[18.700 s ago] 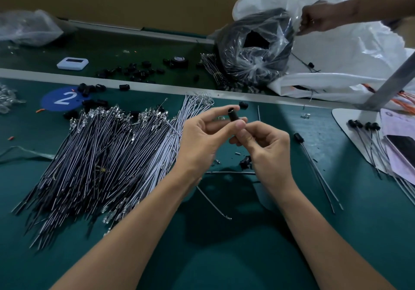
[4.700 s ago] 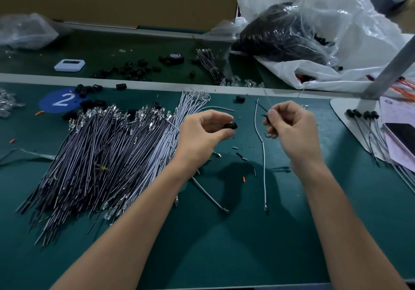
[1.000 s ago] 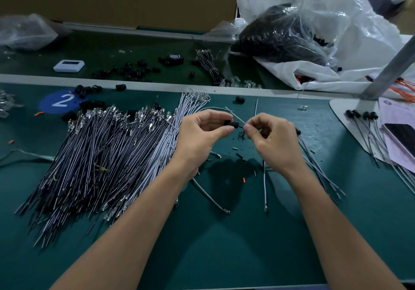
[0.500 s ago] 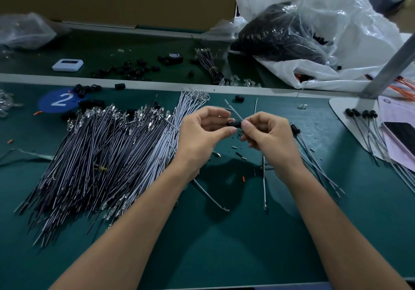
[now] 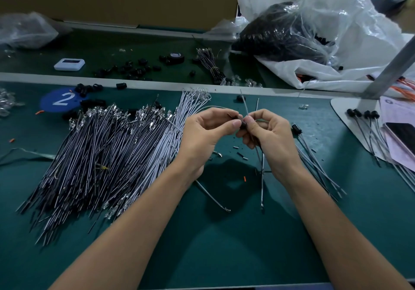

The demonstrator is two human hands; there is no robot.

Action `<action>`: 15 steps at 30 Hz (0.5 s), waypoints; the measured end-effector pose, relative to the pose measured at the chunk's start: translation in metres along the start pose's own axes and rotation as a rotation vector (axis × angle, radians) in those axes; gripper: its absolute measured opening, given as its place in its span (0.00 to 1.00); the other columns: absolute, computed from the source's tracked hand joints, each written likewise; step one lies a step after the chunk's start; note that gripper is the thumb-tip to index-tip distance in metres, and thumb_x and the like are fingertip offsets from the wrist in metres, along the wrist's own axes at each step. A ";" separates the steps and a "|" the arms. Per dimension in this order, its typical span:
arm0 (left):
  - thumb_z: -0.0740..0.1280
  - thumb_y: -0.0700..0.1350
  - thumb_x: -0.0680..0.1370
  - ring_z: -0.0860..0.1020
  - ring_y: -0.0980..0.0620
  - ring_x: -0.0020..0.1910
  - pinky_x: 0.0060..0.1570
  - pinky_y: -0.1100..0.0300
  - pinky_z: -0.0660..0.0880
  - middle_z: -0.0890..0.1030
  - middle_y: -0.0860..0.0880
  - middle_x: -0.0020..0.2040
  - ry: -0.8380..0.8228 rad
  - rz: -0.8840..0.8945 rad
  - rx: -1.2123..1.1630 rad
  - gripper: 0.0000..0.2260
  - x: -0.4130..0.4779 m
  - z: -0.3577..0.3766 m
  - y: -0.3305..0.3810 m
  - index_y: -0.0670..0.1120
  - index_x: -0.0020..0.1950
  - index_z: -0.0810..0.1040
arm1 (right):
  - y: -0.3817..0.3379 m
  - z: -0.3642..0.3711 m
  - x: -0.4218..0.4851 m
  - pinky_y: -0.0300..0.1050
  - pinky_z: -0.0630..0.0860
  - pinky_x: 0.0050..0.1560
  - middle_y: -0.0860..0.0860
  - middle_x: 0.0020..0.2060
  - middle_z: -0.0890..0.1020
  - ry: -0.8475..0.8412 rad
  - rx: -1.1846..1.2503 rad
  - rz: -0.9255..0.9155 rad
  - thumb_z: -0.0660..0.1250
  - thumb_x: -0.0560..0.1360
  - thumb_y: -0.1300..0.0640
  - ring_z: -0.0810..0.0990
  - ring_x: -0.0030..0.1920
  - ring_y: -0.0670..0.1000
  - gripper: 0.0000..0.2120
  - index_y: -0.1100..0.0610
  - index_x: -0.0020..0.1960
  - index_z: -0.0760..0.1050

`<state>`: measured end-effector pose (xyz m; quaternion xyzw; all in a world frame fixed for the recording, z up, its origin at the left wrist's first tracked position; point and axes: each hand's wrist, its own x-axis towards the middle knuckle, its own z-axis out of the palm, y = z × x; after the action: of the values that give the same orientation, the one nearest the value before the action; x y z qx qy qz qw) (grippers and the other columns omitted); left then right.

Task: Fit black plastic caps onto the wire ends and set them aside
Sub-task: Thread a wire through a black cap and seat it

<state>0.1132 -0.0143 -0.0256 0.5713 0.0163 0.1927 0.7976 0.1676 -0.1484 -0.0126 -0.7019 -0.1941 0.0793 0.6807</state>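
Operator: Since about five seconds earlier the two hands had come together from well apart. In the last half second the wire (image 5: 244,105) had swung more upright, with its free end pointing to the far side between them.

Colleague: What were the hands doing when you looked?

Operator: On my feed the left hand (image 5: 207,132) pinched a black cap (image 5: 242,125) between thumb and forefinger, the other fingers curled behind. The right hand (image 5: 270,133) pinched the wire just beside the cap, with its thumb tip touching the cap. The wire's lower length ran out below the palm toward the near side of the table (image 5: 224,256).

Colleague: Was the cap seated on the wire?

Operator: I could not tell, because the thumbs covered the joint. The cap was held above the middle of the table, right where the two thumbs met.

Colleague: And the stock around it?

Operator: A big pile of wires (image 5: 107,155) lay fanned out on the left, just beside the left wrist. Some capped wires (image 5: 314,157) lay just right of the right hand, with their caps at the far end. A second batch (image 5: 368,114) lay well apart at the far right, across a white base plate (image 5: 341,110). Loose caps (image 5: 134,68) were scattered at the far left, some near a blue sticker (image 5: 60,99) marked 2. A clear plastic bag (image 5: 280,36) of dark parts sat at the far right. One loose wire (image 5: 213,197) came out from under the left forearm.
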 end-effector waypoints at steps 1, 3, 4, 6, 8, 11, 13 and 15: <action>0.75 0.37 0.68 0.84 0.52 0.43 0.44 0.65 0.77 0.86 0.45 0.43 0.003 -0.010 -0.034 0.08 0.000 0.000 0.000 0.42 0.46 0.83 | 0.000 0.000 0.000 0.36 0.72 0.29 0.50 0.29 0.82 0.007 -0.007 -0.008 0.63 0.80 0.65 0.76 0.27 0.46 0.06 0.62 0.44 0.75; 0.75 0.40 0.66 0.84 0.52 0.41 0.42 0.64 0.78 0.86 0.45 0.43 0.042 -0.033 -0.092 0.08 0.001 -0.002 -0.001 0.43 0.44 0.84 | 0.000 -0.002 0.001 0.36 0.74 0.32 0.49 0.30 0.83 0.064 -0.061 -0.051 0.65 0.79 0.64 0.79 0.30 0.46 0.05 0.60 0.44 0.76; 0.75 0.40 0.65 0.83 0.52 0.40 0.41 0.64 0.78 0.86 0.45 0.42 0.071 -0.046 -0.121 0.08 0.002 -0.003 -0.001 0.43 0.43 0.85 | 0.001 -0.004 0.001 0.36 0.75 0.34 0.49 0.31 0.83 0.113 -0.114 -0.091 0.67 0.78 0.63 0.80 0.32 0.46 0.05 0.59 0.43 0.77; 0.75 0.39 0.65 0.83 0.51 0.39 0.41 0.64 0.79 0.86 0.44 0.42 0.119 -0.073 -0.189 0.08 0.004 -0.008 0.000 0.43 0.43 0.85 | 0.001 -0.009 0.003 0.39 0.77 0.37 0.49 0.33 0.83 0.206 -0.264 -0.187 0.70 0.76 0.62 0.81 0.34 0.47 0.04 0.57 0.43 0.79; 0.75 0.38 0.64 0.83 0.51 0.39 0.41 0.64 0.79 0.85 0.44 0.42 0.158 -0.099 -0.255 0.09 0.005 -0.011 0.001 0.41 0.44 0.84 | 0.000 -0.013 0.003 0.39 0.75 0.37 0.45 0.33 0.82 0.241 -0.399 -0.260 0.72 0.74 0.61 0.78 0.32 0.47 0.03 0.56 0.42 0.81; 0.74 0.36 0.64 0.84 0.52 0.38 0.40 0.65 0.79 0.85 0.45 0.41 0.218 -0.128 -0.351 0.11 0.007 -0.013 0.003 0.39 0.45 0.82 | 0.001 -0.014 0.002 0.36 0.68 0.33 0.42 0.31 0.80 0.221 -0.518 -0.320 0.74 0.72 0.61 0.71 0.29 0.44 0.03 0.55 0.40 0.83; 0.73 0.35 0.64 0.84 0.52 0.39 0.40 0.65 0.79 0.85 0.45 0.41 0.240 -0.142 -0.390 0.11 0.008 -0.014 0.004 0.39 0.46 0.81 | 0.002 -0.013 0.002 0.38 0.67 0.34 0.44 0.32 0.80 0.204 -0.569 -0.351 0.75 0.71 0.62 0.69 0.30 0.46 0.03 0.55 0.40 0.83; 0.72 0.34 0.64 0.84 0.52 0.40 0.41 0.65 0.80 0.85 0.46 0.41 0.249 -0.152 -0.413 0.09 0.008 -0.016 0.005 0.39 0.43 0.82 | 0.003 -0.014 0.002 0.38 0.67 0.34 0.45 0.33 0.80 0.193 -0.593 -0.373 0.75 0.70 0.62 0.68 0.30 0.45 0.03 0.55 0.40 0.83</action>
<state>0.1149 0.0039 -0.0245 0.3651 0.1175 0.2003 0.9015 0.1753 -0.1601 -0.0146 -0.8256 -0.2680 -0.1725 0.4656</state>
